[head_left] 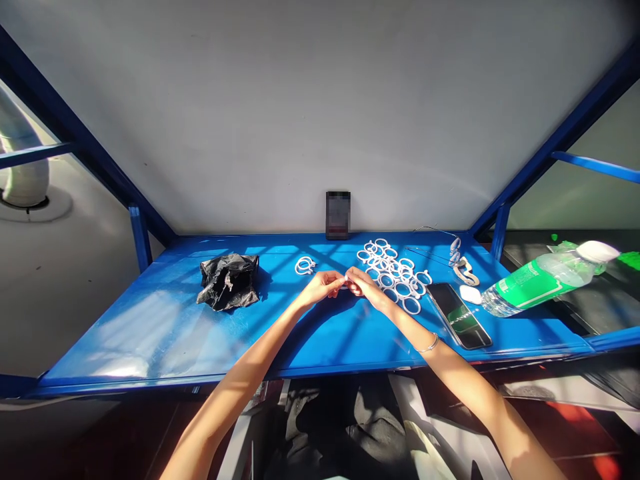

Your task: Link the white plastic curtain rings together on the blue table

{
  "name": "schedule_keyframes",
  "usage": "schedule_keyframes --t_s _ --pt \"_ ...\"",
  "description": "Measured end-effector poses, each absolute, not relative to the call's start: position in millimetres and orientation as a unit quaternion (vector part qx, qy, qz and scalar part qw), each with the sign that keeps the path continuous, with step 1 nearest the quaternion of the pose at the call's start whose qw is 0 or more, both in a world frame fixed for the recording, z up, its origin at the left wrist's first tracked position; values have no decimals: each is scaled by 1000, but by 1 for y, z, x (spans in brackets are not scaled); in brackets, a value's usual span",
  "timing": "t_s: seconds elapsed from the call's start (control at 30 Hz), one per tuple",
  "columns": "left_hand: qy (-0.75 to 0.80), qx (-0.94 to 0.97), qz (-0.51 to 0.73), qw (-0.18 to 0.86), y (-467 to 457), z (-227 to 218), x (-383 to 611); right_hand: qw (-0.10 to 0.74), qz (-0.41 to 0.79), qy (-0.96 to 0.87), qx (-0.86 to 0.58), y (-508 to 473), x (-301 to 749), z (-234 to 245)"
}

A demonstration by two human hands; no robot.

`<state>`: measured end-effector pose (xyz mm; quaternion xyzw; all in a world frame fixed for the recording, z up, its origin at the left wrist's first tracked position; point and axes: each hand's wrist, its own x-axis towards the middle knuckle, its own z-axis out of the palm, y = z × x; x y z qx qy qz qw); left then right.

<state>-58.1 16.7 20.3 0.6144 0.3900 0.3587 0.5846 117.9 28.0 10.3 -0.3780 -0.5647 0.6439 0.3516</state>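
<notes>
- left hand (323, 287) and right hand (363, 288) meet mid blue table (150, 327), fingertips pinched narrow on a small white piece (346, 281), too small to make out.
- pile of white rings (395, 272) lies just beside the right hand.

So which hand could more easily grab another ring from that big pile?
Probably the right hand: the pile of white rings lies right beside it, while the left hand sits farther off.
</notes>
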Motion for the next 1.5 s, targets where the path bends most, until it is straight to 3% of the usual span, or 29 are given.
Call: schedule_keyframes --t_s 0.43,1.07,1.3,1.37,1.5 --pt "259 497 391 730 11 20 -44 400 778 -404 -267 23 114 7" --pt "277 507 441 687 8 24 -41 444 661 -492 -351 16 110 26" --pt "338 601 421 590 11 29 -53 424 617 -564 -349 17 115 22" --pt "401 650 413 496 17 27 -61 417 529 -638 -375 22 118 21" --pt "539 715 384 226 29 22 -82 405 240 -752 -462 41 130 14"
